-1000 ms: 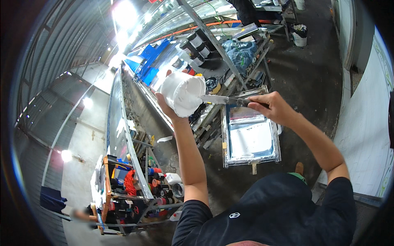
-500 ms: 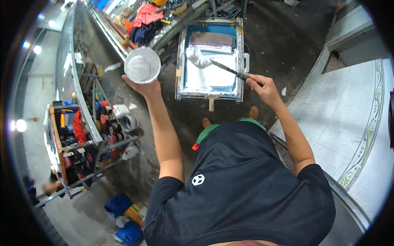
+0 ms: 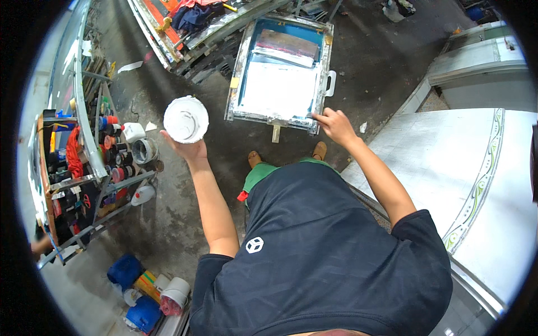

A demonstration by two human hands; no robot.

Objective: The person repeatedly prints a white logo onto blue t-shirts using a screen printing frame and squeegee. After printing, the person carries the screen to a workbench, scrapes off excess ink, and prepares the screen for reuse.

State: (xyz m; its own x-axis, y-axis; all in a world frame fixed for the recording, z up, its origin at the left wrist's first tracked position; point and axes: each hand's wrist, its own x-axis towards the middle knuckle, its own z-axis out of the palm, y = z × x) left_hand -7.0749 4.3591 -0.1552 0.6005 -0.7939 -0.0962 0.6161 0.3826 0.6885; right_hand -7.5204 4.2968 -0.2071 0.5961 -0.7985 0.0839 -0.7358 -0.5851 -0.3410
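Note:
My left hand (image 3: 189, 149) is raised to the left and holds a round white tub (image 3: 186, 119) from below; its inside is smeared with white paint. A metal-framed printing screen (image 3: 242, 73) lies on the dark floor ahead, with a blue border and a wide patch of white paint spread over its mesh. My right hand (image 3: 335, 124) reaches forward, and its fingers close on the near right corner of that frame. No tool shows in this hand. My dark shirt fills the lower middle of the view.
A metal rack (image 3: 84, 179) crowded with paint jars and bottles stands at the left. A white tiled table (image 3: 465, 185) runs along the right. Blue containers (image 3: 124, 270) and tubs sit at the lower left. Cloth and frames (image 3: 190, 14) lie beyond the screen.
The view has tilted further down. My right hand no longer shows the paint-covered spatula and has dropped to the frame's near right corner. The tub stays held up at the left.

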